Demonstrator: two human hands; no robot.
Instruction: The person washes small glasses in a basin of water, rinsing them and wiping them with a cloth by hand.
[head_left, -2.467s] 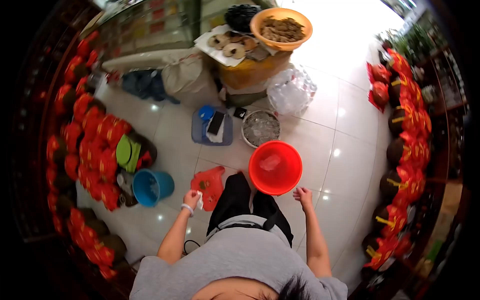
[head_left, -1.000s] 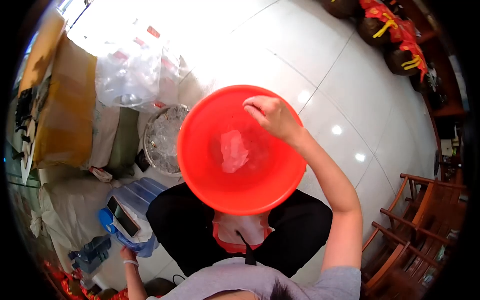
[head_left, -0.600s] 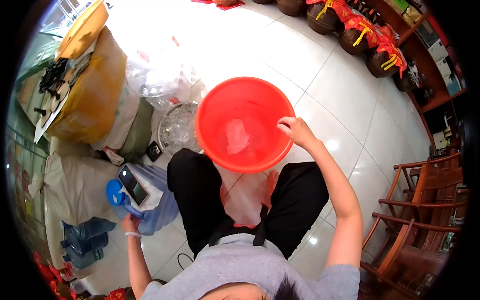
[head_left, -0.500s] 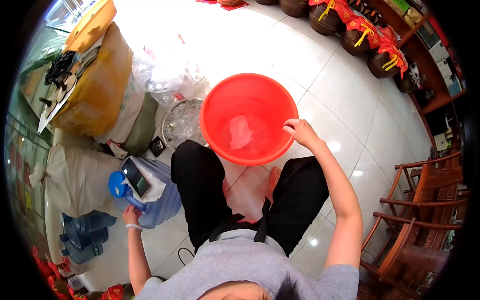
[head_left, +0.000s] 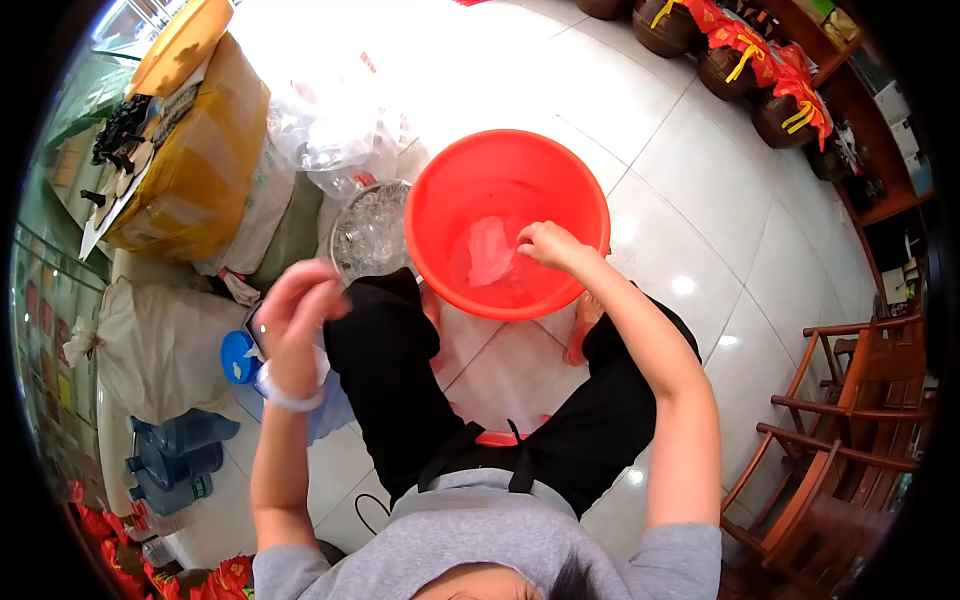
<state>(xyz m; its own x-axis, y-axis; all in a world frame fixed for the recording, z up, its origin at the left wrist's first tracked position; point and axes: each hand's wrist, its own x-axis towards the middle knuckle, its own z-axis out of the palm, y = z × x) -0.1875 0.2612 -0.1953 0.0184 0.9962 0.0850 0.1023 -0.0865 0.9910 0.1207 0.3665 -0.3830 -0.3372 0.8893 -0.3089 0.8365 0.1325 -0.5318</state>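
Red plastic forms the wide tub (head_left: 450, 195) in front of the seated person's knees, and a pale pink piece (head_left: 490, 252) lies inside, near the middle of its bottom. The right hand (head_left: 553, 245) reaches over the tub's right side, its fingers curled and the fingertips drawn together. Those fingertips appear just to the right of the pink piece's upper part; their height above it cannot be judged, nor whether they pinch anything small.

The left hand (head_left: 300, 315), blurred, is raised beside the left knee, well apart from the pink piece and outside the tub. Its fingers are bent, but whether their tips meet the thumb cannot be told. A white band (head_left: 290, 395) circles that wrist. Below the hand in view are a blue lid (head_left: 238, 357) and part of a translucent blue container (head_left: 330, 410). Left of the tub, just beside it, sits a round bowl (head_left: 337, 243) of clear, glassy pieces (head_left: 370, 228).
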